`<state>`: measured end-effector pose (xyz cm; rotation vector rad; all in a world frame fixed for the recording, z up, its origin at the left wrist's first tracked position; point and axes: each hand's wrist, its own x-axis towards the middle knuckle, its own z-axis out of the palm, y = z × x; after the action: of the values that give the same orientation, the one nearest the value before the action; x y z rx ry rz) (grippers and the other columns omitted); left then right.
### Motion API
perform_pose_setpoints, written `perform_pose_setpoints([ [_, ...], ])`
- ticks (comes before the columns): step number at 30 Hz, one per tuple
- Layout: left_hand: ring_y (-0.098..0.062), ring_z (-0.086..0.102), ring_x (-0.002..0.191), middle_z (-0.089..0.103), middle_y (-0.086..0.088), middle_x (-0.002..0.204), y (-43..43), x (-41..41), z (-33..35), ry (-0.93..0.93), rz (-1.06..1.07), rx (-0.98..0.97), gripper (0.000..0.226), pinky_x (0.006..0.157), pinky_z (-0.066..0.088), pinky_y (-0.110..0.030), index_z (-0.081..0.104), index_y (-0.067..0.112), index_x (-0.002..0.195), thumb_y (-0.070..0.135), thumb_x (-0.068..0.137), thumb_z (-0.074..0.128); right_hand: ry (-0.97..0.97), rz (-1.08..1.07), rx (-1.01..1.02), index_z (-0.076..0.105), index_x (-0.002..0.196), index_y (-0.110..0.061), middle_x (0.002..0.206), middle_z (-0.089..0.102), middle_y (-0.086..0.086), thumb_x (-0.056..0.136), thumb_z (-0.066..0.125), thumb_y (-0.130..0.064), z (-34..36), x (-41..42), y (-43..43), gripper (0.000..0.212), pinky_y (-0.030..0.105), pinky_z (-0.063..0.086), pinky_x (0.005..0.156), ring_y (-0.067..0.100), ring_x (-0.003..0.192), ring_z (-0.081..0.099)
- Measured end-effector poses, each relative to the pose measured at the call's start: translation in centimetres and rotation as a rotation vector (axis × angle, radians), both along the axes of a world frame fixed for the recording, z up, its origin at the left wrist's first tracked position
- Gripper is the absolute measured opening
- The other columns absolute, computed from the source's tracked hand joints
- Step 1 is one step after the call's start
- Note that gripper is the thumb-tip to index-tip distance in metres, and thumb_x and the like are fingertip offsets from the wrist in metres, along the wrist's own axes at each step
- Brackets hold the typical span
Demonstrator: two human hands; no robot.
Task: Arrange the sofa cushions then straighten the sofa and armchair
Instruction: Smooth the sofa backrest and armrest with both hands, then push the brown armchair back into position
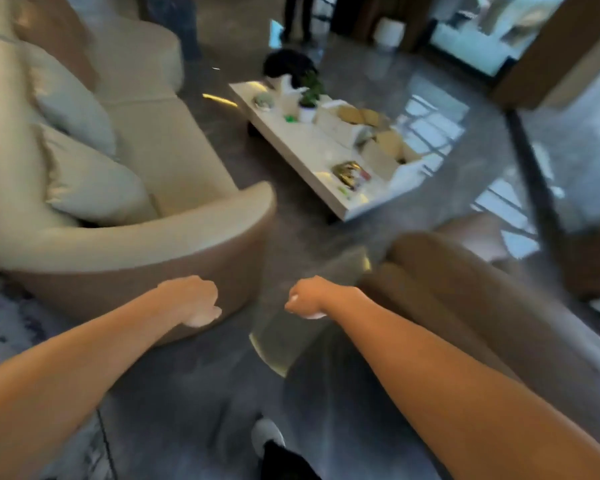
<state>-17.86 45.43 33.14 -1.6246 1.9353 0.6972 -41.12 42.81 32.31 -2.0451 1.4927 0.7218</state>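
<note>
A cream sofa (174, 157) with a tan outer shell fills the left side. Two pale cushions lean upright against its back, one nearer (94, 181) and one further along (73, 102). A brown armchair (465, 292) stands at the right, its back towards me. My left hand (194, 299) hangs curled in the air just in front of the sofa's rounded near armrest, holding nothing. My right hand (307, 299) is also curled and holds nothing, above the floor between sofa and armchair. The picture is blurred by motion.
A low white coffee table (329, 188) with a potted plant (309, 98), boxes and small items stands beyond the gap. A small glass side table (291, 337) sits under my right hand. A person's legs (297, 15) stand at the far end. My shoe (267, 434) shows below.
</note>
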Motion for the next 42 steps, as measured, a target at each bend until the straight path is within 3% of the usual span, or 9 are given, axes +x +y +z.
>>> perform_pose_setpoints([
  [8,-0.023,0.062,0.085,0.064,0.0,0.092,10.0,-13.8,4.7,0.084,-0.339,-0.04,0.024,0.078,0.054,-0.039,0.063,0.024,0.081,0.04,0.091,0.048,0.062,-0.42,-0.051,0.06,0.13,-0.009,0.138,0.058,0.014,0.098,0.045,-0.035,5.6,-18.4,18.8,0.044,0.046,0.047,0.102,0.038,0.123,0.053],
  [14,-0.026,0.059,0.108,0.056,-0.002,0.126,13.3,-24.6,5.9,0.174,-0.55,-0.169,0.046,0.076,0.048,-0.037,0.047,0.027,0.132,0.046,0.09,0.046,-0.041,-0.7,-0.437,0.06,0.118,-0.018,0.12,0.059,0.011,0.09,0.047,-0.03,7.4,-26.3,27.6,0.032,0.044,0.053,0.084,0.035,0.107,0.057],
  [16,-0.028,0.052,0.119,0.045,-0.001,0.137,13.7,-28.4,6.3,0.252,-0.596,-0.263,0.059,0.078,0.048,-0.039,0.032,0.028,0.143,0.049,0.09,0.047,0.008,-0.747,-0.585,0.044,0.137,-0.024,0.136,0.043,0.013,0.091,0.051,-0.037,6.9,-28.2,29.7,0.048,0.051,0.048,0.093,0.038,0.123,0.043],
  [18,-0.032,0.04,0.13,0.028,-0.003,0.152,14.1,-32.3,6.7,0.332,-0.628,-0.359,0.068,0.088,0.049,-0.045,0.02,0.031,0.148,0.05,0.09,0.05,0.07,-0.864,-0.572,0.016,0.151,-0.038,0.158,0.009,0.013,0.093,0.05,-0.05,6.0,-30.8,31.7,0.069,0.066,0.028,0.107,0.046,0.142,0.013],
  [20,-0.037,0.029,0.136,0.011,-0.005,0.16,14.6,-36.2,7.0,0.392,-0.675,-0.432,0.076,0.095,0.048,-0.05,0.013,0.033,0.15,0.051,0.089,0.054,0.059,-1.011,-0.522,-0.004,0.149,-0.053,0.164,-0.017,0.006,0.093,0.041,-0.064,4.6,-34.0,34.1,0.072,0.074,0.011,0.109,0.046,0.146,-0.013],
  [22,-0.042,0.016,0.142,-0.005,-0.003,0.163,15.2,-39.9,6.6,0.404,-0.708,-0.44,0.083,0.099,0.047,-0.055,0.006,0.038,0.151,0.052,0.087,0.058,0.004,-1.114,-0.526,-0.015,0.141,-0.065,0.163,-0.026,-0.003,0.091,0.032,-0.073,3.0,-36.9,36.6,0.069,0.078,0.01,0.106,0.045,0.145,-0.023],
  [27,-0.047,-0.009,0.145,-0.024,0.004,0.161,17.0,-46.6,4.7,0.293,-0.647,-0.373,0.089,0.107,0.03,-0.068,-0.013,0.054,0.144,0.066,0.083,0.051,-0.035,-1.062,-0.589,-0.021,0.135,-0.072,0.161,-0.028,-0.013,0.082,0.014,-0.083,0.2,-42.9,41.2,0.065,0.085,0.011,0.099,0.045,0.143,-0.026],
  [32,-0.048,-0.007,0.145,-0.022,0.003,0.161,18.7,-49.1,4.2,0.189,-0.564,-0.43,0.086,0.109,0.024,-0.07,-0.021,0.058,0.138,0.072,0.082,0.043,-0.062,-0.923,-0.598,-0.025,0.135,-0.069,0.155,-0.041,-0.014,0.078,0.009,-0.084,-1.8,-49.7,43.8,0.068,0.084,0.011,0.1,0.041,0.143,-0.03],
  [42,-0.046,-0.003,0.145,-0.022,0.002,0.161,23.8,-53.5,4.8,0.105,-0.458,-0.444,0.087,0.112,0.023,-0.064,-0.023,0.058,0.138,0.071,0.083,0.043,-0.121,-0.826,-0.621,-0.022,0.135,-0.07,0.158,-0.029,-0.009,0.078,0.013,-0.084,-4.0,-59.8,47.3,0.069,0.084,0.02,0.099,0.037,0.143,-0.025],
])
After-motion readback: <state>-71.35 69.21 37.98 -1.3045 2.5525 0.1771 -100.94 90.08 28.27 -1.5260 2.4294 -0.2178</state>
